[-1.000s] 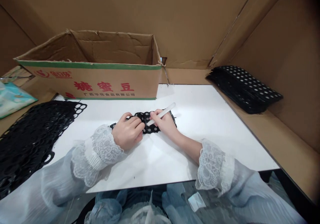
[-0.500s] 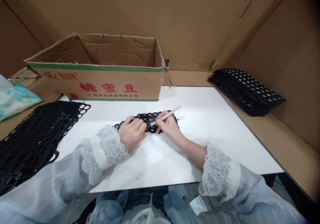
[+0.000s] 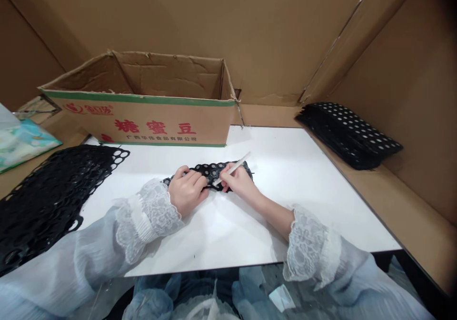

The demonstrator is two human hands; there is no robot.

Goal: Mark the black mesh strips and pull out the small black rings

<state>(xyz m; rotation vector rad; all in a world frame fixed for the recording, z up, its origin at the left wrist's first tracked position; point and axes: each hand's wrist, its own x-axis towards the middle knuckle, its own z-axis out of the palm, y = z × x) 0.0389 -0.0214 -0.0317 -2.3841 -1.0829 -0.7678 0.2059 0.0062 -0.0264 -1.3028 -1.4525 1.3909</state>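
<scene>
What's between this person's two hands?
In the head view, part of the black strip lies between left hand and right hand, plus one end of the white stick.

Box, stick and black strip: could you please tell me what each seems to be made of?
Box: matte cardboard, by its brown, creased walls and ragged rim.
Stick: smooth, pale, perhaps plastic.
Strip: black, slightly glossy, patterned with rings; rubber or plastic, I cannot tell which.
</scene>
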